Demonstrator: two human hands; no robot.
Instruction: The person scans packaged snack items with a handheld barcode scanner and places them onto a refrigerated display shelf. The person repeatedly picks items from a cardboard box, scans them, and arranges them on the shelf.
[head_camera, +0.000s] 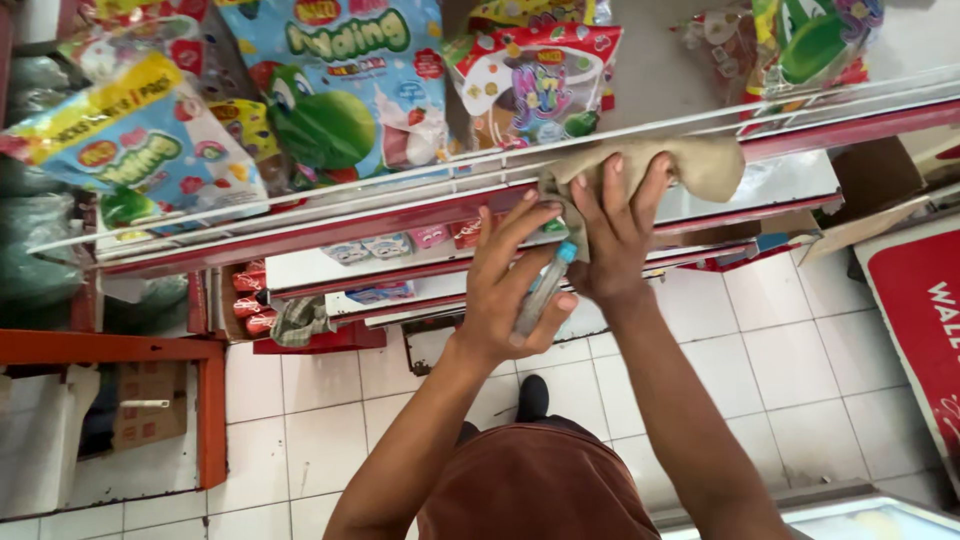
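In the middle of the frame both hands are raised to the front edge of a shop shelf (400, 205), a white and red rail that runs from the left side up to the upper right. The right hand (615, 235) lies flat on a beige cloth (700, 165) and presses it against the rail; its fingers (612, 185) are stretched out and spread over the cloth, not clenched, so the cloth is held under the palm and not gripped. The cloth is bunched up, and a loose part of it hangs to the right of the hand, over the shelf edge.

The left hand (505, 290) is just beside the right one, to its left and a little lower — the two hands touch or almost touch, and I cannot tell which. Its fingers are curled around a slim clear spray bottle (540, 295) with a blue-green top, which lies tilted in the palm with the top pointing up toward the cloth. The thumb closes on the bottle from the right side.

On the shelf above, in the upper part of the frame, lie colourful snack bags: a big blue bag with a green cartoon figure (345, 90), a red and white bag (535, 80) just above the hands, and a yellow and blue bag (140, 140) at the upper left. Lower shelves (340, 270) with small packets are seen under the rail. At the bottom are the white tiled floor (790, 380) and the person's brown shirt (535, 490).
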